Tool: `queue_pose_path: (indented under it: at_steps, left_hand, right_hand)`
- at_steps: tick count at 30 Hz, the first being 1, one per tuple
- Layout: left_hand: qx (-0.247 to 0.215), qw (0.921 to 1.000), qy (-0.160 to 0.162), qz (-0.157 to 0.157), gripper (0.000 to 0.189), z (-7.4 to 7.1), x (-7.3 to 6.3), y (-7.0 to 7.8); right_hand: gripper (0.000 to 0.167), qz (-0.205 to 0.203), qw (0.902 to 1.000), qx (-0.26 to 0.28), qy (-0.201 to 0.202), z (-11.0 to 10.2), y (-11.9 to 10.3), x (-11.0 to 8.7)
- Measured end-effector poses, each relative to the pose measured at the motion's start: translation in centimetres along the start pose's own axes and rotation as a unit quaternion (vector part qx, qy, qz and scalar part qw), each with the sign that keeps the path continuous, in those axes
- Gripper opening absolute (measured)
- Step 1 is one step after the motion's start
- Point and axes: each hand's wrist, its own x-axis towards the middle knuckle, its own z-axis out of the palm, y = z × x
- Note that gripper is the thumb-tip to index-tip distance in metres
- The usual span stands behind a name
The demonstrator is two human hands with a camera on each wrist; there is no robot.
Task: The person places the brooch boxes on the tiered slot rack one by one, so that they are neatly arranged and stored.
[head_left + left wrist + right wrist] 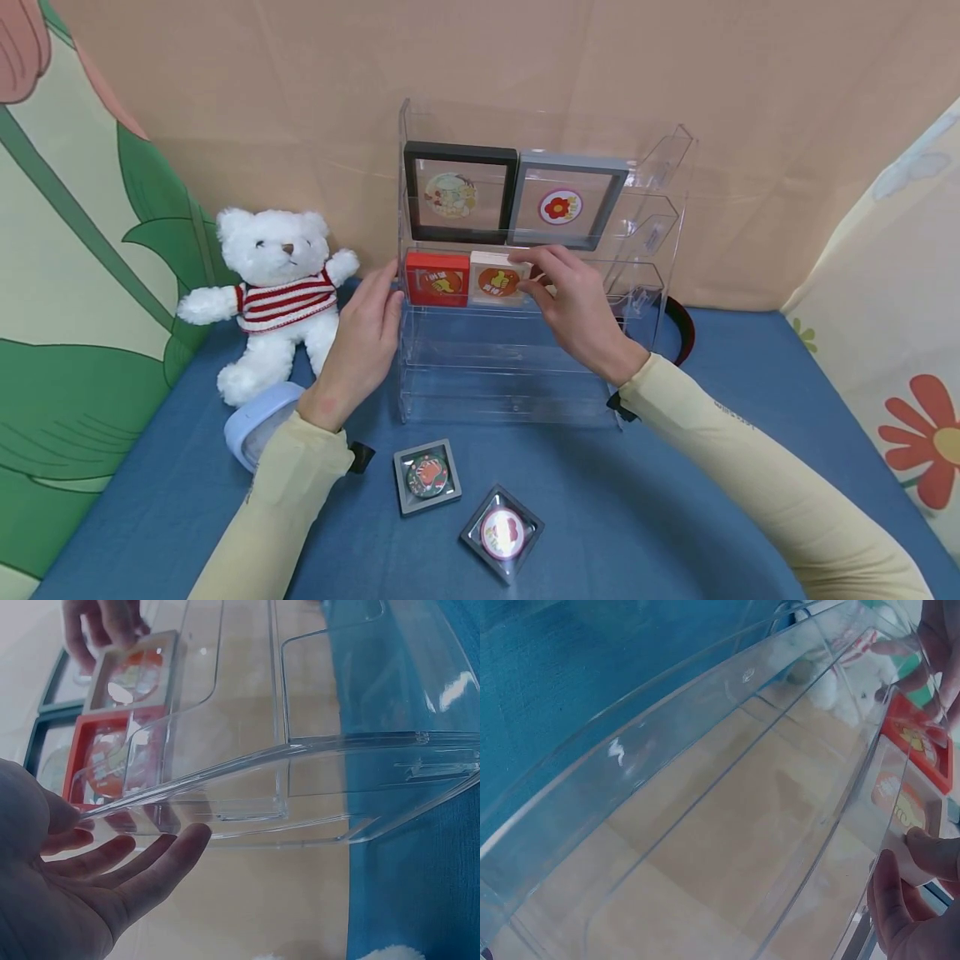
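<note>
A clear acrylic tiered display rack (510, 354) stands on the blue cloth. On one of its middle tiers a small red frame (438, 280) and a small white frame (491, 279) sit side by side, each with an orange disc inside. My right hand (577, 308) pinches the white frame at its right side; the right wrist view shows the thumb on its front (930, 855). My left hand (360, 342) rests at the rack's left side, fingers extended, beside the red frame. Above them stand a black frame (461, 151) and a grey frame (611, 187) on a higher tier.
Two small frames lie on the cloth in front: a grey one (405, 492) and a dark one (487, 554). Left of the rack sits a white teddy bear (288, 304) in a striped sweater, with a light-blue rounded object (243, 425) near it. A dark red band (684, 329) shows behind the rack.
</note>
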Motion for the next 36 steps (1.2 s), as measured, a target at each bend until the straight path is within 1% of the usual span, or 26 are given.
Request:
queue_pose_path:
  at_steps: [13,21,36]
  left_hand:
    - [0.000,1.0000,-0.002,-0.002,0.051,0.00,0.00,0.11]
    - [-0.001,1.0000,0.003,0.005,0.051,0.01,-0.05,0.09]
    - [0.003,0.9998,0.009,0.016,0.049,0.12,0.01,-0.06]
  right_hand:
    - [0.040,0.001,1.0000,0.003,-0.001,0.15,0.05,-0.12]
    - [0.039,-0.011,0.9999,0.004,-0.002,-0.02,0.12,-0.09]
    - [0.038,-0.014,0.9998,-0.007,-0.011,-0.17,0.11,-0.04]
